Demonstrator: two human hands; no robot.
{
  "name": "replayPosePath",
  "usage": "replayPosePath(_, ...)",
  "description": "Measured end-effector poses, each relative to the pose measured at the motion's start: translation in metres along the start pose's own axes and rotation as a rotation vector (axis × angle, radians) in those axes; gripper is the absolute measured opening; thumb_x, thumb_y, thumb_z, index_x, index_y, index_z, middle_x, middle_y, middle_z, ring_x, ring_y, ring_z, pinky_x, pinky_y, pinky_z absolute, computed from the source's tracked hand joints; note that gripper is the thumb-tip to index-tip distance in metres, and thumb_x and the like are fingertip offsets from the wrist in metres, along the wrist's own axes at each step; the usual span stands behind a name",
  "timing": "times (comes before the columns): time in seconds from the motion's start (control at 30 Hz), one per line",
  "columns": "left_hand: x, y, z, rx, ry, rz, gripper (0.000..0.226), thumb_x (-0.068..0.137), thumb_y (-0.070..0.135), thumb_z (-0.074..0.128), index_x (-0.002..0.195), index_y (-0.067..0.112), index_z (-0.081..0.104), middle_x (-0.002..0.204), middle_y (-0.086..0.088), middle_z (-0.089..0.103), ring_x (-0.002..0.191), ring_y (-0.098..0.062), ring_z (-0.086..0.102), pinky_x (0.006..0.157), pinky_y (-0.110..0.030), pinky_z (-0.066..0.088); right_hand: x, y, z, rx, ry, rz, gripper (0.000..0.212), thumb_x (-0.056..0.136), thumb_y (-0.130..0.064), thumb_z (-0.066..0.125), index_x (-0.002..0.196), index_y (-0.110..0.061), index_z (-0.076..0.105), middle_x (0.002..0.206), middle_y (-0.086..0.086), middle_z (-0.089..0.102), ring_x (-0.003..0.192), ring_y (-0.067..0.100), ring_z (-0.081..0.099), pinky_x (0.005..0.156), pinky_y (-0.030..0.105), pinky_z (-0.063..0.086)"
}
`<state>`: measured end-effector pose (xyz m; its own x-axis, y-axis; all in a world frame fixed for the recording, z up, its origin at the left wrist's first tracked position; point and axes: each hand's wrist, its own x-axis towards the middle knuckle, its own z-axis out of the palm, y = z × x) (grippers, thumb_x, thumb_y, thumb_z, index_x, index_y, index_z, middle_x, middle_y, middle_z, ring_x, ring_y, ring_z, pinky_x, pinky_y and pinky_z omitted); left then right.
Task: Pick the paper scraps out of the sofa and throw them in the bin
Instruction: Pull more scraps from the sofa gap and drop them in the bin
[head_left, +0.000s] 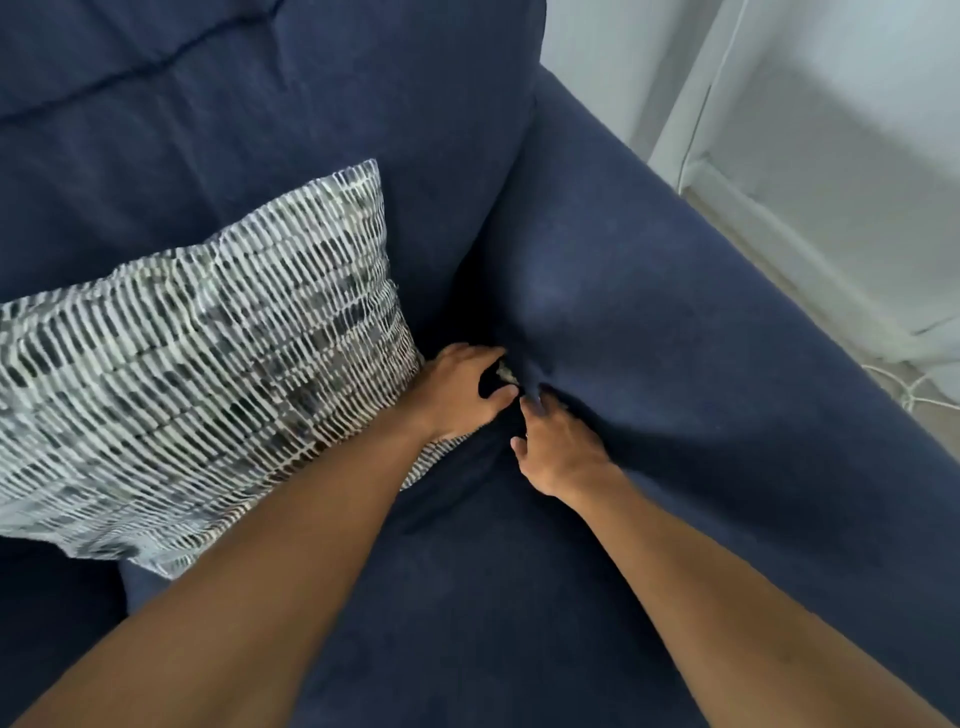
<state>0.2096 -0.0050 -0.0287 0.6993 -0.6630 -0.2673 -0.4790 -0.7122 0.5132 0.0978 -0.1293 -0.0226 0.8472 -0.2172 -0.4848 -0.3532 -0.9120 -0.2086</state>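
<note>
Both my hands are at the dark gap between the seat cushion and the armrest of the navy blue sofa (675, 364). My left hand (462, 395) curls over the gap, and a small pale paper scrap (505, 372) shows between its fingertips and thumb. My right hand (556, 447) presses its fingers into the armrest fabric just right of the gap, spreading it. Whether more scraps lie deeper in the gap is hidden. No bin is in view.
A grey-and-white patterned throw pillow (197, 353) lies on the seat, touching my left wrist. Right of the armrest are a pale floor, a white wall (831, 156) and a thin white cable (914, 389).
</note>
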Motion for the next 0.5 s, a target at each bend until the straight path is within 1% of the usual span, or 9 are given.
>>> replayPosePath(0.07, 0.014, -0.005, 0.014, -0.003, -0.003, 0.016, 0.059, 0.089, 0.05, 0.056, 0.14, 0.02, 0.053, 0.137, -0.004, 0.06, 0.13, -0.029, 0.05, 0.107, -0.045, 0.042, 0.011, 0.001, 0.015, -0.011, 0.034, 0.008, 0.059, 0.099, -0.023, 0.055, 0.151, -0.014, 0.029, 0.153, 0.008, 0.03, 0.134, 0.028, 0.043, 0.102, 0.043, 0.047)
replayPosePath(0.1, 0.02, -0.008, 0.021, 0.01, -0.004, 0.012, 0.057, 0.088, 0.048, 0.057, 0.137, 0.02, 0.055, 0.132, -0.005, 0.063, 0.125, -0.03, 0.053, 0.103, -0.045, 0.045, 0.017, 0.001, 0.021, -0.022, 0.05, 0.004, 0.059, 0.098, -0.018, 0.056, 0.15, -0.015, 0.03, 0.151, 0.008, 0.033, 0.133, 0.027, 0.044, 0.1, 0.042, 0.049)
replayPosePath(0.17, 0.03, -0.011, 0.036, 0.051, 0.006, -0.012, 0.053, 0.086, 0.046, 0.06, 0.133, 0.021, 0.058, 0.128, -0.007, 0.064, 0.121, -0.033, 0.054, 0.101, -0.045, 0.045, 0.026, 0.002, 0.033, -0.036, 0.088, -0.006, 0.058, 0.095, -0.009, 0.056, 0.148, -0.016, 0.034, 0.143, 0.008, 0.041, 0.127, 0.026, 0.049, 0.095, 0.041, 0.051)
replayPosePath(0.23, 0.039, -0.016, 0.051, 0.078, 0.051, -0.025, 0.046, 0.086, 0.043, 0.061, 0.127, 0.022, 0.061, 0.125, -0.007, 0.065, 0.117, -0.034, 0.052, 0.101, -0.043, 0.044, 0.034, 0.003, 0.043, -0.059, 0.134, -0.017, 0.055, 0.094, -0.004, 0.055, 0.145, -0.016, 0.038, 0.137, 0.007, 0.045, 0.122, 0.026, 0.054, 0.092, 0.039, 0.051)
replayPosePath(0.3, 0.048, -0.021, 0.062, 0.084, 0.1, -0.027, 0.039, 0.087, 0.042, 0.062, 0.12, 0.023, 0.065, 0.121, -0.007, 0.066, 0.114, -0.033, 0.051, 0.098, -0.039, 0.044, 0.042, 0.005, 0.05, -0.082, 0.178, -0.011, 0.045, 0.097, -0.003, 0.048, 0.141, -0.013, 0.045, 0.135, 0.008, 0.048, 0.12, 0.027, 0.054, 0.093, 0.038, 0.049)
replayPosePath(0.37, 0.055, -0.025, 0.066, 0.102, 0.115, -0.018, 0.036, 0.087, 0.043, 0.062, 0.116, 0.023, 0.068, 0.119, -0.005, 0.068, 0.112, -0.032, 0.05, 0.097, -0.037, 0.043, 0.046, 0.005, 0.052, -0.095, 0.211, 0.004, 0.037, 0.101, -0.001, 0.04, 0.135, -0.009, 0.051, 0.132, 0.011, 0.053, 0.118, 0.027, 0.056, 0.092, 0.036, 0.049)
replayPosePath(0.5, 0.066, -0.027, 0.073, 0.133, 0.146, -0.031, 0.031, 0.089, 0.043, 0.063, 0.109, 0.021, 0.071, 0.113, -0.006, 0.071, 0.108, -0.031, 0.052, 0.094, -0.038, 0.043, 0.051, 0.009, 0.058, -0.136, 0.261, -0.007, 0.034, 0.102, 0.0, 0.033, 0.127, -0.003, 0.055, 0.126, 0.014, 0.059, 0.112, 0.028, 0.062, 0.087, 0.034, 0.05)
